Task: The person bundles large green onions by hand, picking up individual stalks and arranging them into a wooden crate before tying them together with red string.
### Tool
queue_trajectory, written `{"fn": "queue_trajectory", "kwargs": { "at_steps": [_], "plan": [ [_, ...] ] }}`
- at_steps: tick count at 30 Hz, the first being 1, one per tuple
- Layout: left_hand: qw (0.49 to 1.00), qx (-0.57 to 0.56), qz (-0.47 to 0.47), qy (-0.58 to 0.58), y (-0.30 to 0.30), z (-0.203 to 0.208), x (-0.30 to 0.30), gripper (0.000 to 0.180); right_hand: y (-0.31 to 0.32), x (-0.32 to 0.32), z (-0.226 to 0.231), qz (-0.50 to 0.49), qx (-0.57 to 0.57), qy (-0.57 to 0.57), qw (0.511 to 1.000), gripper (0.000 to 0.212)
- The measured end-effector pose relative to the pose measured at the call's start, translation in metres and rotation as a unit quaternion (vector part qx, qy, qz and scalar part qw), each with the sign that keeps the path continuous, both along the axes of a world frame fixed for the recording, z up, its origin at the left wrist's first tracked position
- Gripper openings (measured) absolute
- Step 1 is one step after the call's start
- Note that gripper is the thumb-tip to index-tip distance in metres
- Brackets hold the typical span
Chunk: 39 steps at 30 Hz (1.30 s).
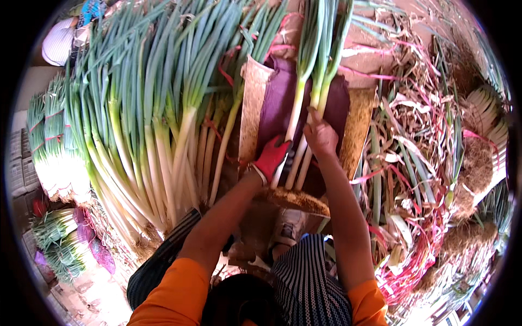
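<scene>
Three long green onions, with white shanks and green tops, lie in a wooden trough lined with purple cloth [272,103]. My left hand [270,158], in a red glove with dark fingertips, is closed at the shank of the left green onion [296,106]. My bare right hand [321,137] is closed around the shanks of the right-hand green onions [322,98], its index finger pointing up along them. Their lower ends reach the trough's rough near edge [299,200]. My palms and some fingers are hidden from above.
A large heap of loose green onions [157,130] leans left of the trough. Tied bundles [54,141] stand farther left. Dry peelings and pink ties [402,163] cover the ground to the right, with rooted bundles [484,141] beyond. My shoe [288,225] is below the trough.
</scene>
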<state>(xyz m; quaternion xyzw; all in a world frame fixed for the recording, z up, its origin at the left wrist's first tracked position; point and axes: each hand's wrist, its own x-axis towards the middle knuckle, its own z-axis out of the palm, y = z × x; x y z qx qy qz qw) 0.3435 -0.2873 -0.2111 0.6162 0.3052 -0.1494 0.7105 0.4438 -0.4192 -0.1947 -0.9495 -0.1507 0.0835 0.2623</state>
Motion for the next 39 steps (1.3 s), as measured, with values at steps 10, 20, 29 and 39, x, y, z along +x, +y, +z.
{"fn": "queue_trajectory", "kwargs": {
  "at_steps": [10, 20, 29, 39],
  "plan": [
    [0.833, 0.389, -0.392, 0.009, 0.0, 0.025, 0.021, 0.031, -0.005, -0.005, -0.011, -0.008, -0.014, 0.023, 1.0, 0.049],
    [0.847, 0.402, -0.338, 0.076, -0.028, 0.032, 0.009, 0.032, 0.003, -0.002, -0.003, 0.045, -0.183, 0.104, 0.977, 0.062],
    [0.894, 0.413, -0.167, 0.053, -0.039, 0.015, -0.034, 0.032, -0.005, -0.011, -0.043, 0.146, -0.1, -0.01, 0.984, 0.049],
    [0.892, 0.316, -0.271, -0.179, 0.044, 0.11, -0.041, 0.028, 0.017, -0.014, 0.012, 0.073, -0.014, 0.069, 0.995, 0.043]
  ]
}}
